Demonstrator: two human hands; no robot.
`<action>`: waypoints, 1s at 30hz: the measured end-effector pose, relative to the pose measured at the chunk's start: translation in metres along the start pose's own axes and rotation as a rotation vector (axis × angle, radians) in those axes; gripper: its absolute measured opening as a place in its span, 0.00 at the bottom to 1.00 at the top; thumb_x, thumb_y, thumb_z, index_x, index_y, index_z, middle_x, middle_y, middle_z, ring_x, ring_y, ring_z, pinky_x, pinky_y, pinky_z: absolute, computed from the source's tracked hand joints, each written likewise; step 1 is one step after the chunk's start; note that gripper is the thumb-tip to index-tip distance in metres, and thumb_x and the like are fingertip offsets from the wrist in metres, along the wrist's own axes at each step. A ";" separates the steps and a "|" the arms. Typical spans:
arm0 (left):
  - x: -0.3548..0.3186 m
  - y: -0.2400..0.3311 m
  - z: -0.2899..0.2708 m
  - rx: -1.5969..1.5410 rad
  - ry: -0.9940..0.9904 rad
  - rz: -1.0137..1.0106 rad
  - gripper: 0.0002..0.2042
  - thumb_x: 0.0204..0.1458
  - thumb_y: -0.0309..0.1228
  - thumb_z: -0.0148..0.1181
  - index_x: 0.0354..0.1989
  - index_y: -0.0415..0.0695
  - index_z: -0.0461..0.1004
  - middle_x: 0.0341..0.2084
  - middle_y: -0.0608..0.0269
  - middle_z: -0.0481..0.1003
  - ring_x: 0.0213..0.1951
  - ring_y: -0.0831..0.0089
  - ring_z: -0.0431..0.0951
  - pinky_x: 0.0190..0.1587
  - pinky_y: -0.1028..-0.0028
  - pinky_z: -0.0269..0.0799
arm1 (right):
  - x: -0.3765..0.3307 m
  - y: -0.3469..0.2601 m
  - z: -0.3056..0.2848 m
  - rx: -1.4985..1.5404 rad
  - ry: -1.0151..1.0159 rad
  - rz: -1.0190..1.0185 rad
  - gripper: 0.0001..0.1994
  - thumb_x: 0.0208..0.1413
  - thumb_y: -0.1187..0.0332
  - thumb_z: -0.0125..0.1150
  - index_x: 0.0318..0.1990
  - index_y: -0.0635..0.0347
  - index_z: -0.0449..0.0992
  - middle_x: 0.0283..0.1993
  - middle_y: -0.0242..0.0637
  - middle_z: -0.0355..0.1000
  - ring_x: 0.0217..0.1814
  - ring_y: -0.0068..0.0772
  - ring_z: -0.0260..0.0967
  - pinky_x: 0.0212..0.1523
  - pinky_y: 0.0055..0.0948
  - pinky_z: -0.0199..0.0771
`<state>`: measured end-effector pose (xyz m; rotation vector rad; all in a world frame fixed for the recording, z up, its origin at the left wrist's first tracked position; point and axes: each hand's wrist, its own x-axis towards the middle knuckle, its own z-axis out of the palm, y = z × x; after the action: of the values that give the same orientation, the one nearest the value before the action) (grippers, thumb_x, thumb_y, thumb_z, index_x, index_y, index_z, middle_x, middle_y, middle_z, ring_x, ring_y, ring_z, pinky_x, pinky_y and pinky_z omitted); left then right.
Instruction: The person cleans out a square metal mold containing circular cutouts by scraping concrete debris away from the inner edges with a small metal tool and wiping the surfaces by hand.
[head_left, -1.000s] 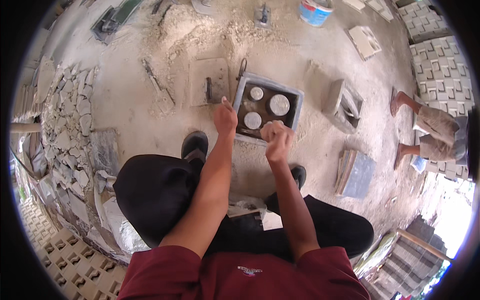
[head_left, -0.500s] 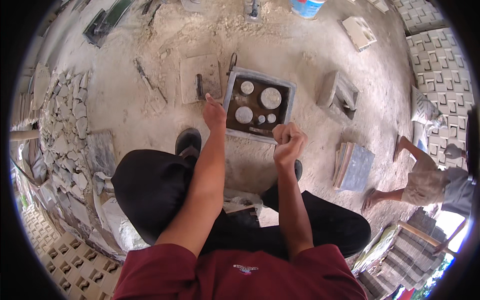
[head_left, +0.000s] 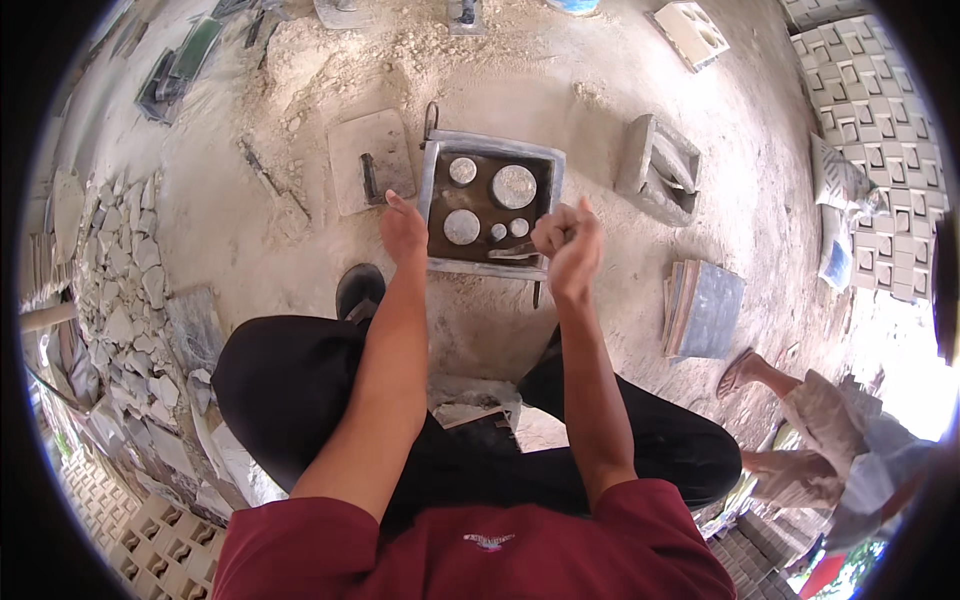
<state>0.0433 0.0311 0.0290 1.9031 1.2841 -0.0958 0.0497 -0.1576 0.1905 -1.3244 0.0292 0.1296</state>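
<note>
A square metal mould (head_left: pixel 497 269) lies on the ground before me, with a dark damp fill inside. Several round pale discs of different sizes stand up out of the fill. My right hand (head_left: pixel 568 248) is closed over the mould's near right corner, gripping a small trowel (head_left: pixel 514 253) whose pale blade lies along the near wall. Beside the mould's left wall is my left hand (head_left: pixel 404 232), its thumb side upward; the other fingers are hidden. Just past it, a flat board (head_left: pixel 345 150) carries a dark bar-like handle (head_left: pixel 370 178).
At right are a hollow grey block (head_left: pixel 660 170) and leaning slabs (head_left: pixel 705 310). Broken stone pieces (head_left: pixel 125 290) are heaped at left. Loose sand (head_left: pixel 330 55) lies beyond the mould. A person's leg (head_left: pixel 770 380) shows at lower right, with stacked patterned blocks (head_left: pixel 870 130) behind.
My right hand has shifted inward over the mould's corner, and the trowel blade has tilted. The view has moved slightly. The other person has moved toward the lower right.
</note>
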 end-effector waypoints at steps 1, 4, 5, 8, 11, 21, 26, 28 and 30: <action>0.001 -0.002 0.000 0.003 0.045 0.027 0.37 0.59 0.51 0.20 0.35 0.29 0.74 0.36 0.36 0.73 0.43 0.41 0.71 0.48 0.51 0.63 | 0.000 -0.004 -0.003 0.057 -0.023 -0.059 0.21 0.58 0.64 0.34 0.11 0.55 0.49 0.10 0.25 0.44 0.13 0.18 0.40 0.18 0.21 0.46; 0.003 -0.004 0.005 0.001 0.063 0.040 0.36 0.59 0.50 0.21 0.34 0.30 0.74 0.35 0.36 0.73 0.43 0.41 0.71 0.47 0.50 0.64 | -0.001 0.018 -0.016 -0.043 0.011 -0.079 0.22 0.58 0.63 0.34 0.11 0.55 0.48 0.10 0.26 0.46 0.13 0.18 0.41 0.18 0.21 0.47; 0.004 -0.001 0.008 -0.004 0.046 0.023 0.35 0.59 0.49 0.22 0.34 0.30 0.74 0.35 0.36 0.73 0.43 0.41 0.71 0.47 0.50 0.64 | 0.002 0.025 -0.022 -0.121 0.019 -0.035 0.22 0.58 0.63 0.34 0.11 0.55 0.48 0.10 0.26 0.47 0.13 0.18 0.41 0.18 0.22 0.46; 0.002 0.000 0.001 0.009 0.095 0.034 0.35 0.59 0.49 0.23 0.34 0.30 0.74 0.35 0.37 0.73 0.43 0.41 0.71 0.47 0.50 0.64 | 0.014 -0.010 -0.007 -0.101 0.062 0.041 0.21 0.58 0.66 0.34 0.11 0.56 0.49 0.10 0.26 0.47 0.14 0.18 0.42 0.16 0.23 0.42; -0.003 0.004 -0.001 0.015 0.114 0.013 0.34 0.60 0.48 0.23 0.33 0.30 0.75 0.35 0.37 0.73 0.42 0.41 0.72 0.47 0.51 0.65 | 0.003 -0.008 -0.013 0.045 0.099 0.034 0.21 0.58 0.67 0.35 0.11 0.57 0.52 0.11 0.27 0.49 0.14 0.18 0.42 0.16 0.25 0.43; -0.001 0.003 0.005 -0.016 0.094 -0.005 0.36 0.58 0.53 0.27 0.34 0.28 0.74 0.35 0.35 0.73 0.42 0.41 0.72 0.46 0.51 0.66 | 0.003 0.021 0.005 -0.196 -0.002 -0.074 0.20 0.56 0.69 0.39 0.12 0.52 0.48 0.12 0.22 0.41 0.12 0.15 0.37 0.14 0.22 0.36; 0.002 -0.001 -0.003 -0.020 0.102 -0.112 0.37 0.58 0.54 0.25 0.33 0.29 0.74 0.35 0.36 0.73 0.42 0.40 0.72 0.46 0.51 0.66 | 0.001 -0.002 0.030 -0.082 0.049 0.001 0.19 0.56 0.70 0.39 0.12 0.59 0.53 0.11 0.26 0.52 0.14 0.15 0.45 0.14 0.23 0.44; -0.005 0.009 0.001 -0.032 0.084 -0.071 0.37 0.58 0.53 0.24 0.33 0.29 0.74 0.34 0.35 0.73 0.42 0.40 0.71 0.47 0.51 0.64 | 0.001 0.024 0.024 -0.194 0.025 -0.069 0.19 0.56 0.69 0.39 0.11 0.58 0.54 0.11 0.26 0.53 0.14 0.15 0.45 0.14 0.22 0.44; -0.006 0.011 -0.001 -0.038 0.083 -0.040 0.36 0.59 0.51 0.24 0.33 0.28 0.74 0.34 0.34 0.73 0.43 0.39 0.71 0.48 0.51 0.63 | 0.008 0.030 0.030 -0.253 0.012 0.000 0.19 0.57 0.69 0.38 0.11 0.56 0.54 0.11 0.25 0.52 0.13 0.15 0.44 0.14 0.21 0.45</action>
<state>0.0490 0.0257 0.0387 1.8665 1.3699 -0.0133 0.0529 -0.1202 0.1677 -1.5773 0.0235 0.1281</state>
